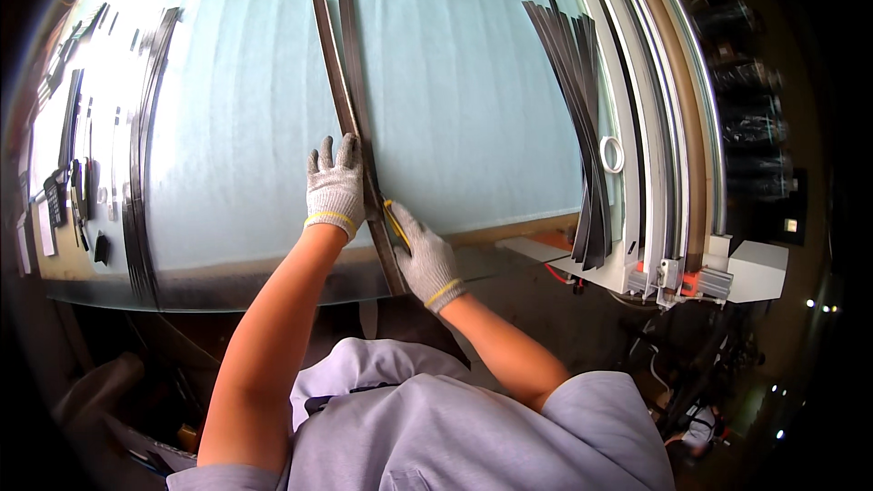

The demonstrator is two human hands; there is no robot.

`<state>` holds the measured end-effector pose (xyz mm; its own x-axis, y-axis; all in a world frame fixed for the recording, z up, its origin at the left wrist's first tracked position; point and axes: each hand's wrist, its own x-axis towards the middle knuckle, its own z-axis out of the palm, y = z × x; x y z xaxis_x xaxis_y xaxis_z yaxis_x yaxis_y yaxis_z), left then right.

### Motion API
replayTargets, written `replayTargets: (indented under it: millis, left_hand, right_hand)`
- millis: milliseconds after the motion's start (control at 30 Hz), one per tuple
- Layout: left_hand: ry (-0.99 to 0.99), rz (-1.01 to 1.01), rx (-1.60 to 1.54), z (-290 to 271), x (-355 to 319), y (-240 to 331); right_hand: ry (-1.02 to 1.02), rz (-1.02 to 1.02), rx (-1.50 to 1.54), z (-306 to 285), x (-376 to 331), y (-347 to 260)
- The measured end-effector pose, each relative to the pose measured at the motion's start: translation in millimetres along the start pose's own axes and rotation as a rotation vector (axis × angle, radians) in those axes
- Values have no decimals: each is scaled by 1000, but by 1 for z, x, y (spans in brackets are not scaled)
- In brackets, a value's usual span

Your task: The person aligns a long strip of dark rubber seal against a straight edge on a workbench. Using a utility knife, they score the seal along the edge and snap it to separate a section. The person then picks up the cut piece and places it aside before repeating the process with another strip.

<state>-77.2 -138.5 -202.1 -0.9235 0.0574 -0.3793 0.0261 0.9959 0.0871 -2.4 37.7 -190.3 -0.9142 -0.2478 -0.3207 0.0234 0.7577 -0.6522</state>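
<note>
Grey shirt cloth (455,436) lies nearest, below my grip. My right hand (426,259) grasps a yellow tool (396,223), its tip hard to make out. Ungrasping, my left hand (335,187) lies flat-fingered against a brown bar (333,59), hiding part. Beyond, the dark strip (346,18) beside it is cut off above.

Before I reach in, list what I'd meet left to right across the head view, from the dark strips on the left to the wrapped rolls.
Left strips, left hand, right hand, right strips, rails, wrapped rolls.
</note>
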Motion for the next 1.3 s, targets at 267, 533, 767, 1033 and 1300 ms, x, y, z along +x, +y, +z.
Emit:
replayTargets:
  millis: [267, 533, 767, 1033, 1300]
  left_hand:
    - [36, 12, 15, 9, 2, -3]
    - [-46, -12, -43, -1, 0, -2]
    - [-76, -21, -22, -6, 2, 2]
    - [-35, -19, -42, -8, 0, 0]
    - [-30, -9, -54, -11, -1, 1]
  right_hand:
    - [-22, 17, -67, 5, -54, 15]
    - [65, -33, 16, -25, -63, 14]
    - [351, -192, 74, -9, 101, 6]
    - [268, -142, 38, -2, 166, -31]
    - [194, -90, -47, 4, 167, -35]
